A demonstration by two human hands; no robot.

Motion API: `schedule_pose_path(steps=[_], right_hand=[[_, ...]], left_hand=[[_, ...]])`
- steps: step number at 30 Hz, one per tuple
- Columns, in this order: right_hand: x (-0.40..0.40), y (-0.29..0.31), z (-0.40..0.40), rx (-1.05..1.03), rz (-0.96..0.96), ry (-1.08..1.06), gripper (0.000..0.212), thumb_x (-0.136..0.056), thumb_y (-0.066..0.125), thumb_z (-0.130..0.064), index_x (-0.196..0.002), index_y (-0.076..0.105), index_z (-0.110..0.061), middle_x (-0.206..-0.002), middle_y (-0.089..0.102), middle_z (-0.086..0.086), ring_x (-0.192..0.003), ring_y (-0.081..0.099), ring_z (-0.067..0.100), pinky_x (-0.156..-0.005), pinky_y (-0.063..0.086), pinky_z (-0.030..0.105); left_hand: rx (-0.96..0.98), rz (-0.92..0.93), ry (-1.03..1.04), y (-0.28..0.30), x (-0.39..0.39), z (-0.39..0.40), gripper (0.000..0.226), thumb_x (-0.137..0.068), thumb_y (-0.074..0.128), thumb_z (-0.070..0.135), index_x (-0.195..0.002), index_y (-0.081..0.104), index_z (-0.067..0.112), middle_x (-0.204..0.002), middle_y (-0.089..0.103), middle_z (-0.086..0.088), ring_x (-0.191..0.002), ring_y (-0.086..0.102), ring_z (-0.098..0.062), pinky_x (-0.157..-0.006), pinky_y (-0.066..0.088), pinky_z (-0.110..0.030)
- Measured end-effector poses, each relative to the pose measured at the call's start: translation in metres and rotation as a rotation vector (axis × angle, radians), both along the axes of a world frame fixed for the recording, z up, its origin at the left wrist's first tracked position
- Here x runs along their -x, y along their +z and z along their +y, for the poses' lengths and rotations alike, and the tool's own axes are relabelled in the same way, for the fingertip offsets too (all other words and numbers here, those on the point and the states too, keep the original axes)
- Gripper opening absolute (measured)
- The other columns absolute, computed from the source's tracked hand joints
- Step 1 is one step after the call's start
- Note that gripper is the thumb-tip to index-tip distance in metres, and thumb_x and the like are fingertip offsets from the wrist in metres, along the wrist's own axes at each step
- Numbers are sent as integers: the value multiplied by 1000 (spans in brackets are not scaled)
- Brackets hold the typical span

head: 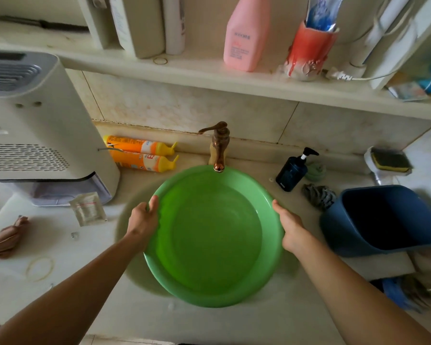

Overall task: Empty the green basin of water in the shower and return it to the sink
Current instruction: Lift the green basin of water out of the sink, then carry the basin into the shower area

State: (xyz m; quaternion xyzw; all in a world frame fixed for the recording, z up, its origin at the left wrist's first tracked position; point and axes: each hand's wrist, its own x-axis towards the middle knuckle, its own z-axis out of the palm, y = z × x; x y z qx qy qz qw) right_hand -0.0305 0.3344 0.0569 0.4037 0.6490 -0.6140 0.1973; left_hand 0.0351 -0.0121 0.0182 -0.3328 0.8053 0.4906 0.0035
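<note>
A round green basin (234, 292) holding clear water sits in the sink (132, 272), right under the copper tap (219, 148). My left hand (143, 220) grips the basin's left rim, thumb over the edge. My right hand (290, 229) clasps the right rim, fingers hidden under the lip. The basin looks level and covers nearly the whole sink bowl.
A white appliance (35, 135) stands at the left, two orange bottles (139, 153) lie behind the sink. A dark pump bottle (292, 173) and a blue bin (383, 220) stand to the right. A shelf (209, 75) with bottles hangs above the tap.
</note>
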Motion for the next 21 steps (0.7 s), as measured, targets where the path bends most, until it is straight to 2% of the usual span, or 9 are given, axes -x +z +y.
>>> schedule_pose_path(steps=[4, 8, 11, 15, 18, 21], right_hand=[[-6, 16, 0, 14, 22, 47, 65, -79, 75, -50, -128, 60, -10, -118, 69, 15, -99, 69, 34, -92, 55, 52], [-14, 32, 3, 48, 20, 120, 63, -79, 75, -49, -125, 61, -8, -116, 70, 17, -97, 69, 35, -93, 54, 53], [-22, 43, 6, 60, 3, 199, 63, -80, 72, -53, -123, 62, -9, -114, 70, 17, -98, 69, 37, -94, 53, 54], [-36, 60, 8, 42, 5, 286, 65, -80, 71, -54, -125, 61, -8, -119, 68, 18, -104, 66, 38, -100, 49, 55], [-46, 71, 8, 37, 34, 340, 55, -82, 71, -50, -118, 65, -8, -109, 72, 16, -95, 69, 35, -96, 52, 53], [-54, 80, 6, 44, 55, 407, 49, -85, 69, -48, -115, 66, -9, -105, 73, 15, -93, 70, 35, -95, 53, 52]], left_hand=[[-18, 14, 36, 18, -17, 2, 67, -95, 39, 60, -94, 57, -4, -71, 52, -12, -61, 49, -22, -56, 41, -32], [-77, 31, 92, 35, -47, 11, 60, -96, 40, 57, -102, 60, 1, -78, 57, -15, -68, 54, -24, -62, 47, -36], [-101, 47, 119, 48, -73, 21, 55, -98, 39, 53, -107, 61, 3, -76, 55, -13, -65, 52, -23, -59, 46, -35], [-101, 58, 207, 67, -107, 37, 50, -100, 41, 48, -101, 60, 1, -68, 53, -7, -56, 51, -21, -52, 45, -28], [-80, 53, 272, 75, -132, 45, 52, -99, 41, 49, -90, 59, 1, -67, 52, -7, -56, 50, -20, -53, 42, -28], [-66, 38, 338, 79, -162, 51, 55, -98, 41, 51, -89, 59, 0, -69, 53, -9, -57, 50, -21, -53, 39, -27]])
